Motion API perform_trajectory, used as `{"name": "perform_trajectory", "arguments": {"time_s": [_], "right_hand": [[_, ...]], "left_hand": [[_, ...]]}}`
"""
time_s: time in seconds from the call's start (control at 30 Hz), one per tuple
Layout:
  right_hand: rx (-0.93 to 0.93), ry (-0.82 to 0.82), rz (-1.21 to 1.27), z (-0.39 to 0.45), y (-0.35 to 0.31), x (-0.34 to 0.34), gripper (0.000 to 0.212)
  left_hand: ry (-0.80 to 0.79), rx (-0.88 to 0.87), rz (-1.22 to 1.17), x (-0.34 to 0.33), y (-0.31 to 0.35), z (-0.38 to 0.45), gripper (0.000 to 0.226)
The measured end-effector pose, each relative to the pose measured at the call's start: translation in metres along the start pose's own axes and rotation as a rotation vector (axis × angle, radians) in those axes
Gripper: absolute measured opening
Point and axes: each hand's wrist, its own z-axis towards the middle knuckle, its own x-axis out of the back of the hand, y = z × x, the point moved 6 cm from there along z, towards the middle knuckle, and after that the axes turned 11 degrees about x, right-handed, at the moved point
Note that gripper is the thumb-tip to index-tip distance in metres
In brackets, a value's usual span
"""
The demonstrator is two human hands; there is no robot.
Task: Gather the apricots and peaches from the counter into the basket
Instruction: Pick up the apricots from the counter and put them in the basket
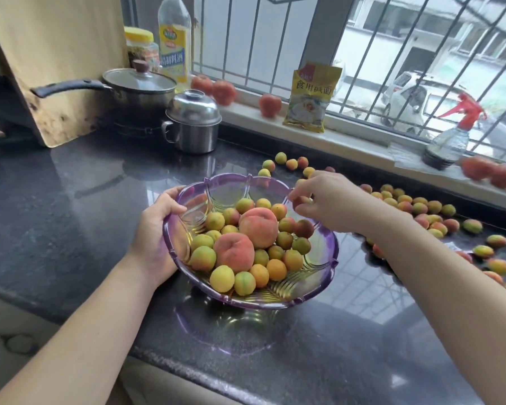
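Left hand [155, 229] grips the near-left rim of the basket [319, 276], thumb over the edge, fingers curled beneath. Right hand [324, 200] pinches a small reddish apricot [300, 201] between thumb and fingertips, just above the basket's far-right rim.

Legible writing: the yellow packet [310, 97] on the windowsill reads "食用碱面". The oil bottle [174, 42] carries a yellow-and-blue label; its characters are too blurred to read with certainty.

Basket: translucent purple plastic, scalloped rim, ribbed walls, standing on the counter [70, 200]. It holds two large pink-orange peaches [259, 226] surrounded by many small apricots, yellow, green and orange, some blushed red. Loose apricots [421, 206] lie scattered on the counter to the right of the basket and behind it, near the sill.

Surface: dark speckled polished stone, reflecting the window bars. A lidded saucepan [138, 89] and a lidded steel mug [193, 124] stand at rear left. Red fruit [224, 92] and a red-topped spray bottle [450, 138] sit on the windowsill. Parked cars are visible outside.
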Motion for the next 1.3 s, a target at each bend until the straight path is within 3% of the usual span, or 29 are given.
{"name": "perform_trajectory", "arguments": {"time_s": [0.27, 0.47, 0.7, 0.8, 0.87, 0.97, 1.1, 1.2, 1.3], "right_hand": [[0.023, -0.102, -0.341, 0.027, -0.002, -0.017, 0.013], [0.056, -0.172, -0.357, 0.037, 0.01, -0.023, 0.015], [0.028, -0.171, -0.271, 0.033, 0.008, -0.017, 0.011], [0.009, 0.106, -0.097, 0.019, 0.016, 0.01, 0.021], [-0.082, 0.363, 0.042, 0.0, 0.037, 0.025, 0.024], [-0.283, 0.573, 0.207, -0.029, 0.078, 0.014, 0.027], [-0.499, 0.687, 0.241, -0.056, 0.109, -0.04, 0.025], [-0.5, 0.723, 0.204, -0.062, 0.097, -0.074, 0.018], [-0.43, 0.628, 0.14, -0.055, 0.077, -0.084, 0.022]], "left_hand": [[0.023, 0.0, -0.012, 0.002, 0.0, 0.001, 0.039], [0.035, 0.004, -0.018, 0.002, 0.002, 0.001, 0.052], [0.011, 0.008, -0.025, 0.001, 0.0, 0.0, 0.046], [0.002, 0.004, -0.022, 0.001, 0.001, 0.001, 0.046], [0.003, 0.004, -0.023, 0.002, 0.0, 0.001, 0.046], [0.003, -0.001, -0.012, 0.001, 0.0, 0.001, 0.043], [0.002, -0.008, -0.045, -0.004, 0.001, -0.001, 0.039], [0.006, -0.012, -0.048, -0.006, 0.002, -0.003, 0.042], [0.023, -0.024, -0.021, -0.008, 0.003, -0.006, 0.039]]}}
